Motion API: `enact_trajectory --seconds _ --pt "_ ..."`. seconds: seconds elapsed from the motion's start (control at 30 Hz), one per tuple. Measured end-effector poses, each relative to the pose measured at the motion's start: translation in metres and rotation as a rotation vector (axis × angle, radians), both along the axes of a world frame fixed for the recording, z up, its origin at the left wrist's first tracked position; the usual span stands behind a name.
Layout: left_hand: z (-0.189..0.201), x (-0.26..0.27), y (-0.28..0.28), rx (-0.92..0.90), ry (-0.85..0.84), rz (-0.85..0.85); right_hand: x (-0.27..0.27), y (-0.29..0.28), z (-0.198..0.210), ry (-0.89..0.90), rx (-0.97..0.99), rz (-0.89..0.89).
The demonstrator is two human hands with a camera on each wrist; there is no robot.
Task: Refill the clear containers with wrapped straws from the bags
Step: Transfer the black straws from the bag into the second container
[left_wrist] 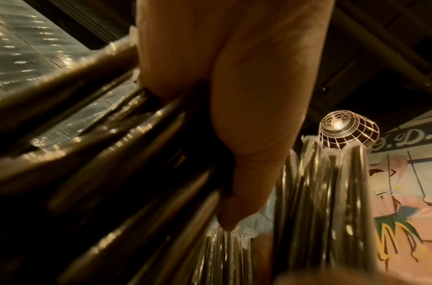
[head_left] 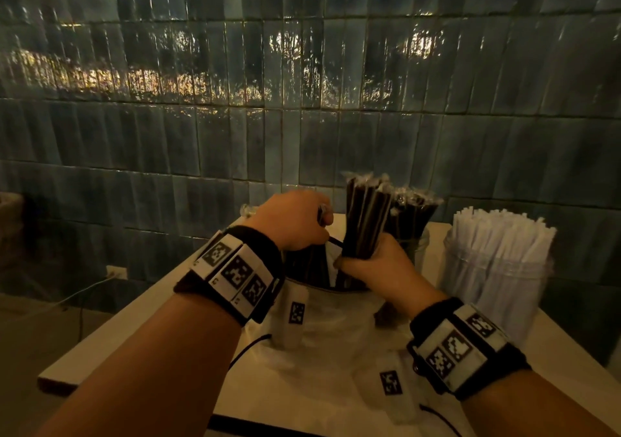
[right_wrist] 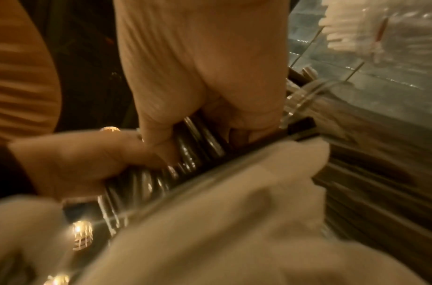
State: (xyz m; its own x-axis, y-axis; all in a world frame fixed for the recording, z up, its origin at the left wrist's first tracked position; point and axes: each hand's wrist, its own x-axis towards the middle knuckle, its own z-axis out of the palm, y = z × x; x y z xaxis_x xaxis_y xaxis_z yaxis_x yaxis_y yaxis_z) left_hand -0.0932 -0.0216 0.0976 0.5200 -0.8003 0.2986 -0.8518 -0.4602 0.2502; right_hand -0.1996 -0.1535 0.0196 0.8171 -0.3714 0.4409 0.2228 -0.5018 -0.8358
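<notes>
On the table lies a white plastic bag (head_left: pixel 332 322), its mouth open towards the wall, with black wrapped straws (head_left: pixel 307 265) inside. My left hand (head_left: pixel 295 221) is at the bag's mouth, and its fingers (left_wrist: pixel 246 154) curl round a bunch of those straws (left_wrist: pixel 100 150). Just to the right, my right hand (head_left: pixel 369 262) grips a bundle of black wrapped straws (head_left: pixel 366 214) by its lower end and holds it upright above the bag. Right behind the bundle stands a clear container (head_left: pixel 415 245) with black straws in it. The right wrist view shows my fingers (right_wrist: pixel 161 123) round the bundle (right_wrist: pixel 198 148).
A second clear container (head_left: pixel 497 268), packed with white wrapped straws, stands at the right of the table (head_left: pixel 141 332). A dark tiled wall (head_left: pixel 302 83) rises close behind. Cables run from my wrist bands across the bag. The table's left edge drops off to the floor.
</notes>
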Motion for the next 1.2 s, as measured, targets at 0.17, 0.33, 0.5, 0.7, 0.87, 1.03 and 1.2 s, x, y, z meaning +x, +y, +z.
enact_trajectory --seconds 0.17,0.33,0.5,0.7,0.87,1.03,1.2 --pt "0.000 0.001 -0.002 0.012 0.015 0.009 0.000 -0.007 0.055 -0.132 0.013 -0.084" --pt "0.002 0.000 -0.001 0.022 0.021 0.012 -0.003 -0.020 0.108 -0.183 0.032 -0.126" --pt "0.004 -0.003 0.001 0.047 -0.007 0.012 -0.002 -0.033 0.130 -0.217 -0.104 -0.187" --pt "0.006 -0.006 0.001 0.065 -0.009 0.013 0.012 -0.049 0.113 -0.123 -0.153 -0.254" --pt "0.006 -0.005 0.002 0.069 -0.016 0.002 0.025 -0.063 0.085 -0.024 -0.177 -0.273" --pt "0.006 -0.003 0.001 0.060 -0.007 -0.002 0.030 -0.075 0.064 0.043 -0.104 -0.358" --pt "0.005 -0.003 0.000 0.057 0.005 0.004 0.028 -0.078 0.061 0.118 -0.048 -0.325"
